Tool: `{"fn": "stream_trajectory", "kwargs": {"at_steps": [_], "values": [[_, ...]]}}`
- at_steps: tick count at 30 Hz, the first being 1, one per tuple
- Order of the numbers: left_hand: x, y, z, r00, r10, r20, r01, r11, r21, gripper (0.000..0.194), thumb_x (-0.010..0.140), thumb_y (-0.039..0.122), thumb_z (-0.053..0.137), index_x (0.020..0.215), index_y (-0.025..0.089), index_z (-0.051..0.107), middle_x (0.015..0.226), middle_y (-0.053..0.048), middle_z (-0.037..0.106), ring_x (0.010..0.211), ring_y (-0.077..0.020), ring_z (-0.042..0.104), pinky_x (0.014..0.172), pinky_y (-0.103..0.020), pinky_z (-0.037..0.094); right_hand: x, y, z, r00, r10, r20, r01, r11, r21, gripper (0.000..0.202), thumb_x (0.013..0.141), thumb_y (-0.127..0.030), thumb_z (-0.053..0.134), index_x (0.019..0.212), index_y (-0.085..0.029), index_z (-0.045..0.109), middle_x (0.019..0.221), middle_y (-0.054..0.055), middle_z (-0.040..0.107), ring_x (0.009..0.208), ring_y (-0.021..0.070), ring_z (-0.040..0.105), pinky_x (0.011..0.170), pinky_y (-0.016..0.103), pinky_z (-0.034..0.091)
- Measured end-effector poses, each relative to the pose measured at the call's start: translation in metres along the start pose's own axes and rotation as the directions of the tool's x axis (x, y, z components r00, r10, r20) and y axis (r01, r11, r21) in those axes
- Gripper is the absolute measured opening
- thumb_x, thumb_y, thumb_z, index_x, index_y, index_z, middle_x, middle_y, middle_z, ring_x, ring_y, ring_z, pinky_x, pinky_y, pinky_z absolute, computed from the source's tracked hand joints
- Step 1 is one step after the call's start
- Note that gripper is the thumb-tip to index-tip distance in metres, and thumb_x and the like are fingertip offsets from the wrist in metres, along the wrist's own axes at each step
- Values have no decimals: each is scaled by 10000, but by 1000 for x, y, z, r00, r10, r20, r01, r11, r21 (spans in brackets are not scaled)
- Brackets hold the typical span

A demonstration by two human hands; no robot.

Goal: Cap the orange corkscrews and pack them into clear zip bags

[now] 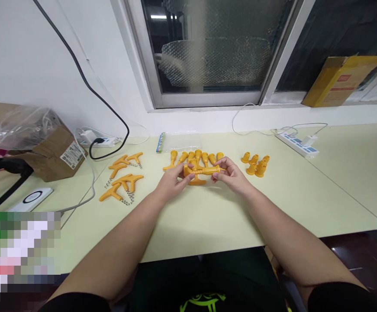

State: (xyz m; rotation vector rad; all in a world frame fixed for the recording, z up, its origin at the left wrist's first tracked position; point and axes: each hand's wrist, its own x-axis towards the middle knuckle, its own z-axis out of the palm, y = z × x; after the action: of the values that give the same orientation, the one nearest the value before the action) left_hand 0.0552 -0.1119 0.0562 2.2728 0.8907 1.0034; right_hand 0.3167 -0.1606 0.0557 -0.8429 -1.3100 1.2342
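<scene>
A yellow plastic corkscrew (208, 170) with a ribbed sleeve over its shaft lies level between my hands, above the table. My left hand (172, 184) is closed around its T-shaped handle end. My right hand (233, 175) pinches the sleeve's far end, where a thin tip shows. Just behind and below are several corkscrews with sleeves (173, 156), partly hidden by my hands. To the left lie several yellow T-handles (112, 193) with bare metal spirals. Several loose yellow sleeves (252, 168) stand in a group to the right.
A clear plastic bag (182, 142) lies near the wall. At the left are an open cardboard box (53, 149), a white charging pad (32, 199) and cables. A power strip (298, 144) sits at the back right. A yellow carton (340, 82) leans against the window.
</scene>
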Motion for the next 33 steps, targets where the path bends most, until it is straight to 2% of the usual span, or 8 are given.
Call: {"fn": "stream_trajectory", "kwargs": {"at_steps": [5, 9, 12, 15, 21, 25, 29, 33], "values": [[0, -2, 4, 996, -78, -54, 80, 996, 45, 555, 927, 440, 691, 1400, 239, 482, 1156, -78, 670, 918, -192, 709, 797, -331, 596, 4, 3, -7, 997, -49, -65, 52, 998, 30, 424, 799, -459, 856, 1061, -300, 563, 1132, -7, 564, 769, 136, 670, 815, 390, 624], [2, -7, 5, 992, -110, -60, 119, 979, 165, 396, 925, 337, 643, 1288, 223, 531, 1039, -51, 635, 920, -202, 657, 800, -345, 572, 5, 8, -11, 979, -152, -137, 127, 976, -177, 379, 823, -490, 824, 993, -281, 557, 1062, 7, 550, 842, 169, 631, 802, 370, 584], [2, -9, 6, 997, -78, -23, 81, 974, 212, 358, 914, 276, 637, 1258, 221, 554, 1048, -55, 632, 968, -219, 647, 857, -371, 566, 3, 10, -9, 961, -266, -80, 213, 892, -399, 304, 849, -462, 803, 952, -259, 601, 1015, 29, 522, 895, 194, 576, 802, 363, 543], [2, -8, 6, 999, -20, -27, 25, 972, 232, 409, 908, 240, 648, 1300, 225, 535, 1184, -90, 606, 1104, -249, 626, 926, -408, 564, 0, 7, -5, 952, -305, 12, 276, 842, -464, 294, 824, -429, 832, 937, -254, 624, 1017, 38, 505, 950, 215, 554, 871, 385, 526], [3, -7, 0, 974, 198, -113, -166, 956, 242, 495, 892, 245, 733, 1352, 250, 551, 1326, -127, 518, 1293, -288, 553, 1041, -483, 544, -1, -5, 2, 992, -114, -62, 98, 972, -214, 405, 797, -503, 845, 966, -264, 565, 974, 3, 567, 770, 162, 604, 738, 351, 565], [4, -4, 0, 941, 339, 13, -333, 916, 223, 298, 939, 204, 690, 1229, 270, 674, 1315, -114, 583, 1250, -256, 609, 1043, -441, 548, 4, -6, 1, 987, 51, -153, -49, 999, 13, 467, 737, -555, 873, 951, -255, 586, 872, -28, 601, 646, 145, 646, 639, 345, 597], [3, 1, 3, 921, 370, 121, -383, 917, 112, 195, 989, 194, 626, 1143, 255, 727, 1187, -94, 677, 1111, -210, 692, 966, -366, 581, 6, -5, -4, 970, 151, -190, -124, 981, 150, 478, 723, -546, 897, 955, -253, 599, 794, -38, 640, 639, 142, 677, 659, 320, 615], [4, 1, 4, 930, 343, 135, -352, 935, 52, 126, 1003, 232, 628, 1065, 234, 738, 1093, -86, 714, 1020, -194, 716, 908, -343, 601, 5, -2, -6, 978, 134, -159, -108, 981, 162, 487, 785, -514, 864, 1115, -276, 597, 890, -19, 689, 757, 166, 731, 807, 373, 639]]}}
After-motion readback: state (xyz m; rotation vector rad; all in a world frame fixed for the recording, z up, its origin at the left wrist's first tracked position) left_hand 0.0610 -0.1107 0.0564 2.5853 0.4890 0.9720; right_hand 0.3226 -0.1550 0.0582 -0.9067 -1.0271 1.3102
